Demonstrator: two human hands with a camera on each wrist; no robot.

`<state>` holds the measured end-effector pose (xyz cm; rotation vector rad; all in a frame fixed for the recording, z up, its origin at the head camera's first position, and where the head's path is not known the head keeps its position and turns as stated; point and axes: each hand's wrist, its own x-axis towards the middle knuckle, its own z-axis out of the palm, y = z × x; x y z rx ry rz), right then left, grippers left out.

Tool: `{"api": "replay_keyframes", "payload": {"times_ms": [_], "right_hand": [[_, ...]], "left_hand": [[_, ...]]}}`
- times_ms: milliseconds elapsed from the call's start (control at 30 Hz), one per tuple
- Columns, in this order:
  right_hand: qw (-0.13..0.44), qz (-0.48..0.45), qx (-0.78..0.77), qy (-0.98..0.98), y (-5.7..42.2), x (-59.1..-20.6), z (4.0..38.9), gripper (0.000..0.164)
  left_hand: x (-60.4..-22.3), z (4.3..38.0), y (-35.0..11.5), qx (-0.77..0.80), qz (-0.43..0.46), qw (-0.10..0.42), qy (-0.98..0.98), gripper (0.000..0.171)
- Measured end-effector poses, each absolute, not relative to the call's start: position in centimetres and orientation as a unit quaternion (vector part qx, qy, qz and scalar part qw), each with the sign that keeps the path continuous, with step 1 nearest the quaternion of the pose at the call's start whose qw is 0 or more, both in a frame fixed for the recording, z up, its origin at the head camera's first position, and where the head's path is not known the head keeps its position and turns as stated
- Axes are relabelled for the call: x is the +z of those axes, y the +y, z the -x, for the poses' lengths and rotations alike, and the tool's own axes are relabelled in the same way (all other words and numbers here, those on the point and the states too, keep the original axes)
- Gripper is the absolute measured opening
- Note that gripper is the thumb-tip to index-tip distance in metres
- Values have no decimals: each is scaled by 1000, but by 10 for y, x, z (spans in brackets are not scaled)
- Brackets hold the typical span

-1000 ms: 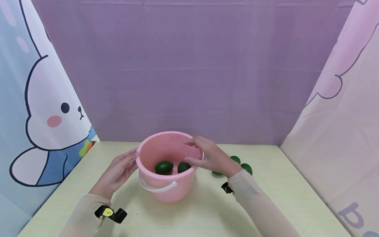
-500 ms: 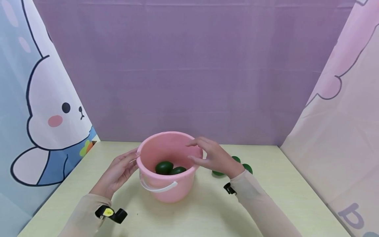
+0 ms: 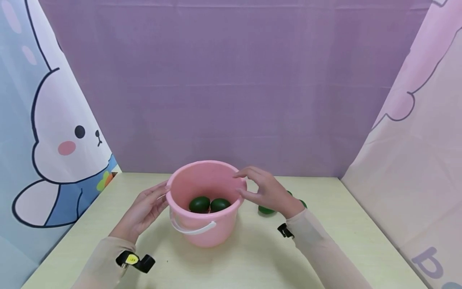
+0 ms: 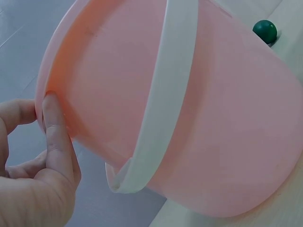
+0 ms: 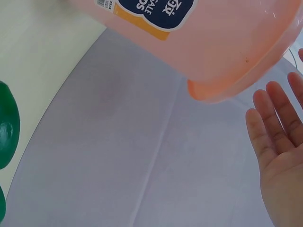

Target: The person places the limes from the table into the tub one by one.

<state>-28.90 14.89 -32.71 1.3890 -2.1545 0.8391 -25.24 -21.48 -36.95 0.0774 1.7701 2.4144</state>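
Observation:
A pink bucket (image 3: 205,228) stands upright on the table with its white handle (image 3: 195,231) hanging down the front. Two glossy dark green, lime-like fruits (image 3: 199,204) lie side by side at its bottom. My left hand (image 3: 144,208) pinches the bucket's left rim; the left wrist view shows thumb and fingers on either side of the rim (image 4: 41,90). Over the right rim hovers my right hand (image 3: 268,192), fingers spread from the thumb and nothing between them. In the right wrist view its fingers (image 5: 279,109) are loosely extended beside the rim.
More green fruits (image 3: 266,210) lie on the pale table (image 3: 231,269) right of the bucket, partly hidden by my right forearm. A purple cloth wall (image 3: 231,88) closes off the back, with printed cloth panels (image 3: 65,120) at the sides.
My right hand has drawn back to the right, out from over the bucket. The right-hand fruit inside has rolled and come to rest beside the other. My left hand stays on the rim.

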Motion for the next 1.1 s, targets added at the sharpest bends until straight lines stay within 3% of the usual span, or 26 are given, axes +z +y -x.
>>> {"api": "replay_keyframes", "payload": {"times_ms": [1100], "right_hand": [[235, -429, 272, -829, 204, -347, 285, 34]], "left_hand": [[-370, 254, -215, 804, -20, 77, 589, 63]]}}
